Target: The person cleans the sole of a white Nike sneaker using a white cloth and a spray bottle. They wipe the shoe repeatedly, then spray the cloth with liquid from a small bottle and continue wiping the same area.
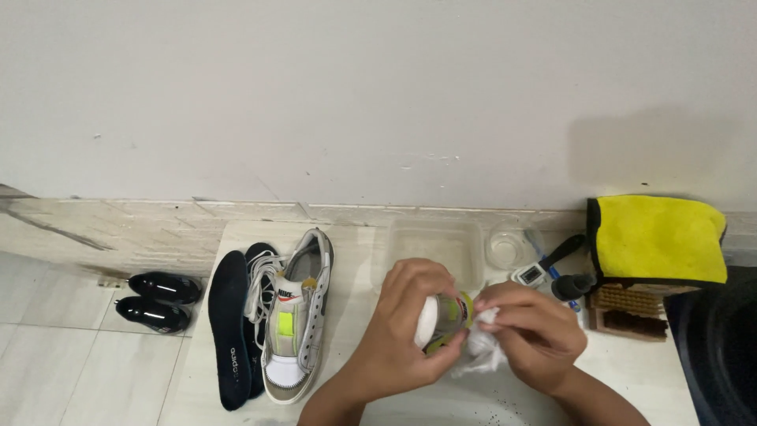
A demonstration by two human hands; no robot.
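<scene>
Head view showed the left hand [410, 315] clamped around a white sneaker [443, 317], while the right hand [527, 330] pinched a white cloth [482, 349] against its toe, beside a clear plastic tub [435, 246].

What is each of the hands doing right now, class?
Left hand: closed around a shoe.
Right hand: closed on a white cloth, pressed to the shoe.
</scene>
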